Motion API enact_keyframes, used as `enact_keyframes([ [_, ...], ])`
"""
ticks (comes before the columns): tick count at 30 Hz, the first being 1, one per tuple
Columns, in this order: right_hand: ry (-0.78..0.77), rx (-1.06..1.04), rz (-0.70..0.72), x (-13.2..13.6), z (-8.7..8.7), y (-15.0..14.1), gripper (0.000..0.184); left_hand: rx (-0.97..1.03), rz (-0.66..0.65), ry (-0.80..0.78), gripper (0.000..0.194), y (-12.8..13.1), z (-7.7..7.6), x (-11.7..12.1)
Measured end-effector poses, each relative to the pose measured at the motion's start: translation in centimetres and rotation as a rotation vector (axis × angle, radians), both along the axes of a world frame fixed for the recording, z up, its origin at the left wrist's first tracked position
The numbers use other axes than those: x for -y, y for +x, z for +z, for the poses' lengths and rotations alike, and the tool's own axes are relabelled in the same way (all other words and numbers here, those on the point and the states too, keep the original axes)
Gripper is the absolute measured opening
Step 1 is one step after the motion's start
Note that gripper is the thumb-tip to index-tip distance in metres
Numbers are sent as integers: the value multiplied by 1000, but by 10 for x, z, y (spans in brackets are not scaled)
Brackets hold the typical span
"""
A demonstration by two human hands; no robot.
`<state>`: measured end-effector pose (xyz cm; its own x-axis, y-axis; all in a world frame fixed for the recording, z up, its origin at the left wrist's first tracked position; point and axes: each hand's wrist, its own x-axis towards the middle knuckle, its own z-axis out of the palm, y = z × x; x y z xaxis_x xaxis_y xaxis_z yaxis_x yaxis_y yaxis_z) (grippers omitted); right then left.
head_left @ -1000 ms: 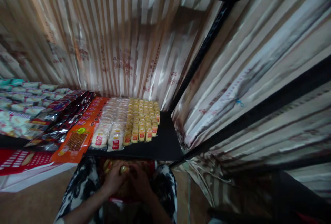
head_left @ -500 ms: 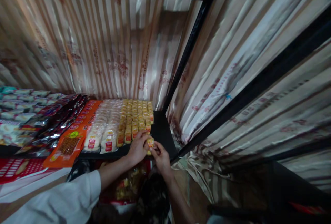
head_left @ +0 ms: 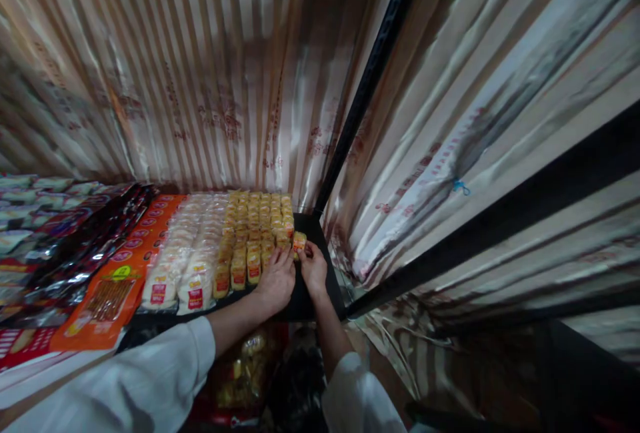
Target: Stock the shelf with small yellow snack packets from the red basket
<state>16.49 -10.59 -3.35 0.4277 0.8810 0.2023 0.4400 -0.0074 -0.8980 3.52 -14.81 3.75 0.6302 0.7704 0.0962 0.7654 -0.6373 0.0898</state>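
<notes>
Striped cloth hangs in folds behind and beside a black shelf, with a dark post rising at the corner. Along the shelf, from left to right, lie white packets, shiny dark bags, orange bags overlapping in a line with brown sticks shown on the front one, clear packs of pale round pieces with red labels, and tight rows of small yellow packs in clear wrapping. At the right end of those rows, the person's right hand pinches a single yellow pack between thumb and fingers; whether it touches the shelf cannot be told. The left hand lies just beside it, fingers together over the front of the yellow rows; whether they grip a pack cannot be told. Below the shelf edge, under the forearms, a red-edged container holds more yellow packs heaped loosely, and it is too dark to tell bag from box.
</notes>
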Motion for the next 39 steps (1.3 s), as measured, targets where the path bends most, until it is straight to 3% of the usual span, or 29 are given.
enact_keyframes([
  [5, 19, 43, 40, -16, 1, -5, 33, -69, -14, 85, 47, 2, -10, -11],
  [13, -3, 77, 138, -20, 4, -8, 26, -88, -26, 63, 53, 2, -16, -17],
  [20, 59, 42, 128, -25, -8, -11, 32, -90, -17, 88, 53, 1, -21, -21],
  [34, 44, -82, 110, -26, -13, -19, 39, -112, 2, 98, 53, 3, -32, -26],
  [39, 61, -76, 80, -23, -17, -17, 36, -62, 41, 132, 53, 3, -43, -28],
])
